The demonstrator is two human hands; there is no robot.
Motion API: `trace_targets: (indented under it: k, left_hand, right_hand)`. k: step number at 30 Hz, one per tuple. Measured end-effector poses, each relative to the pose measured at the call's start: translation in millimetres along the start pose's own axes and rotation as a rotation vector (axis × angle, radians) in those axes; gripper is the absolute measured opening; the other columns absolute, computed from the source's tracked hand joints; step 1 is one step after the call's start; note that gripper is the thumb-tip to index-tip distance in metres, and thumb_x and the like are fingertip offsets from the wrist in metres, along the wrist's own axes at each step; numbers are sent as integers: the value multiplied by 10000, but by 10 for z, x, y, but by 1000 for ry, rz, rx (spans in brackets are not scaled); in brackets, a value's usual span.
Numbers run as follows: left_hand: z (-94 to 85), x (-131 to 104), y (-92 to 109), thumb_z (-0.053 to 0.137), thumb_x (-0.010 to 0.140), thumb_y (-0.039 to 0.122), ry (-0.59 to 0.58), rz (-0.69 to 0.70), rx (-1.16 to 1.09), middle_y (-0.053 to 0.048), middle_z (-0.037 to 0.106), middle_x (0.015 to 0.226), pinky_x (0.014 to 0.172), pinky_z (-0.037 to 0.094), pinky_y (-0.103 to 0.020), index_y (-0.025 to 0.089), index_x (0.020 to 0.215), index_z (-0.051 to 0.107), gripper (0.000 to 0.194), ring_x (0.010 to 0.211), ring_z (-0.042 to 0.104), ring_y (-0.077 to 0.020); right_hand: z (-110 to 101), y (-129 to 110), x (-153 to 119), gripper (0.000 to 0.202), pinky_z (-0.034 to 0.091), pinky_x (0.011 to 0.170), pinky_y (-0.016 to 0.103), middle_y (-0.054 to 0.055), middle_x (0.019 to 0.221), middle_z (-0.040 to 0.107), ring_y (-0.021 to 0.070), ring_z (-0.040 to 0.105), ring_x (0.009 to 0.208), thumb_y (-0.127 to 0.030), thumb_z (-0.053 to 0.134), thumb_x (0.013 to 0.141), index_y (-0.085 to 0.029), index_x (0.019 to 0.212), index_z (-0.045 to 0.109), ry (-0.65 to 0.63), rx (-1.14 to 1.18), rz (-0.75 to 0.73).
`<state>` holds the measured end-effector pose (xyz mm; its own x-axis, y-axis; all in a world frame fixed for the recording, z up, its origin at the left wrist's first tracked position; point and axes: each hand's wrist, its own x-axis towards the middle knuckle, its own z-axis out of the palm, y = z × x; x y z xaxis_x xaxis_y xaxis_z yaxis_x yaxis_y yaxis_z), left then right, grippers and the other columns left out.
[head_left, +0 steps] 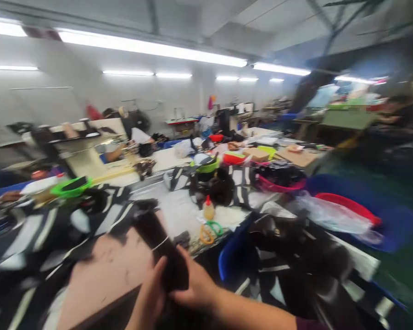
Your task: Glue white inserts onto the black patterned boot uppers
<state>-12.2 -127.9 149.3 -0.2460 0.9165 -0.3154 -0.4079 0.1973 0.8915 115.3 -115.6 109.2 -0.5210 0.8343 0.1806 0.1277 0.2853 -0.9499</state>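
Observation:
A bundle of dark brown pieces [163, 250] with a thin light band round it is held at the lower middle, tilted up to the left. My left hand [151, 291] grips its left side near the bottom end. From the right, my right hand [196, 284] has its fingers and thumb round the same end. Beneath and to the left of the bundle lies a pinkish board [106, 275]. Beyond the hands are green and orange scissors [211, 231] and a small glue bottle [208, 210] with a red tip.
Dark pieces with white strips [41, 233] cover the left side. At the right are a blue bin [227, 261] with dark brown pieces [323, 275] beside it, and a red basket [347, 204] under clear plastic. A person [401, 112] is at the far right.

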Motion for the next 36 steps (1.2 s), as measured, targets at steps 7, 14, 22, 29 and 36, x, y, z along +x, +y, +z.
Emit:
trace_targets:
  k: [7, 14, 22, 29, 36]
  left_hand:
    - [-608, 269, 275, 826, 472, 353, 38, -20, -212, -54, 670, 837, 757, 495, -341, 172, 1048, 540, 668, 794, 635, -233]
    - [-1169, 561, 354, 814, 445, 353, -67, -217, -233, -70, 631, 622, 569, 480, -286, 103, 770, 595, 465, 589, 596, -190]
    - [-1163, 936, 426, 831, 475, 406, -312, -155, -230, -58, 641, 693, 683, 491, -342, 146, 976, 574, 620, 666, 623, -221]
    - [-857, 1586, 786, 824, 449, 454, -479, -14, 74, -76, 651, 795, 731, 466, -332, 136, 940, 613, 622, 808, 609, -257]
    - [-721, 1861, 1175, 750, 354, 50, -549, -194, 248, -19, 631, 640, 622, 445, -259, 88, 761, 665, 418, 663, 571, -196]
  right_hand:
    - [588, -17, 446, 1000, 286, 1045, 505, 187, 1443, 273, 327, 300, 1307, -441, 692, 664, -140, 1442, 141, -177, -236, -49]
    - [622, -203, 1138, 311, 501, 737, 335, 73, 910, 653, 197, 616, 837, -262, 394, 887, -210, 1091, 623, 14, -489, -228]
    - [554, -231, 1691, 198, 411, 553, 242, 19, 620, 602, 139, 545, 576, -96, 434, 804, -172, 718, 595, 347, -801, -678]
    - [137, -211, 2076, 194, 375, 544, 242, 18, 585, 539, 145, 499, 571, -82, 418, 783, -183, 650, 517, 425, -856, -783]
    - [-92, -112, 2027, 154, 368, 516, 229, 12, 587, 565, 131, 507, 536, -108, 424, 727, -198, 664, 532, 138, -659, -628]
